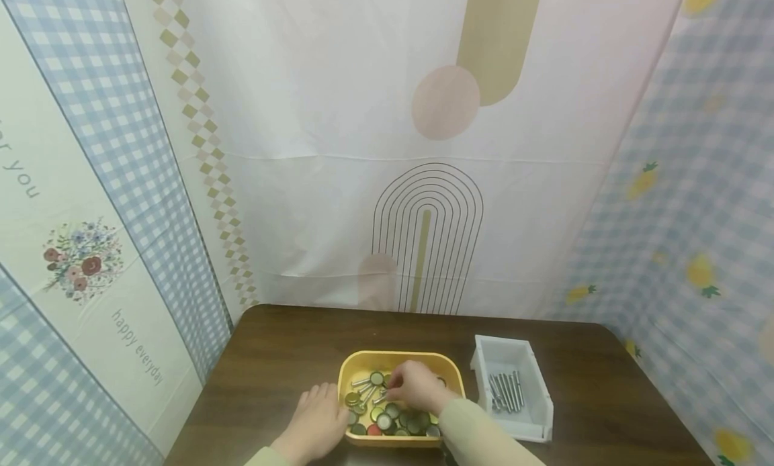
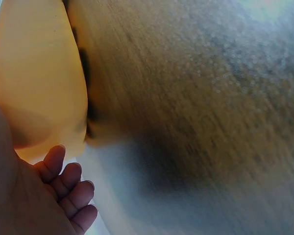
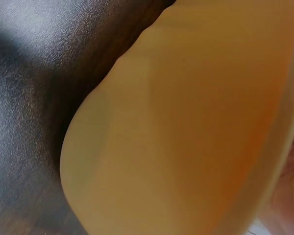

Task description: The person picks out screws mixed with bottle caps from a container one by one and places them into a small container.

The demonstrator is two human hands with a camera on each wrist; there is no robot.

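A yellow plastic basin (image 1: 450,366) holds many bottle caps (image 1: 384,422) and several silver metal bolts (image 1: 361,383). My right hand (image 1: 418,387) reaches into it from the right; its thumb and forefinger appear to pinch a bolt (image 1: 380,397), partly hidden by the fingertips. Beside the basin's left wall, my left hand (image 1: 317,415) rests with relaxed fingers and touches the rim. The left wrist view shows its fingers (image 2: 78,196) by the basin's outer wall (image 2: 39,73). In the right wrist view, the basin's wall (image 3: 176,122) covers most of that hand.
To the right of the basin stands a white plastic bin (image 1: 503,348) with several bolts (image 1: 508,391) lying side by side in it. Both containers are on a dark brown wooden table (image 1: 278,345). Patterned cloths (image 1: 326,217) hang behind and at both sides.
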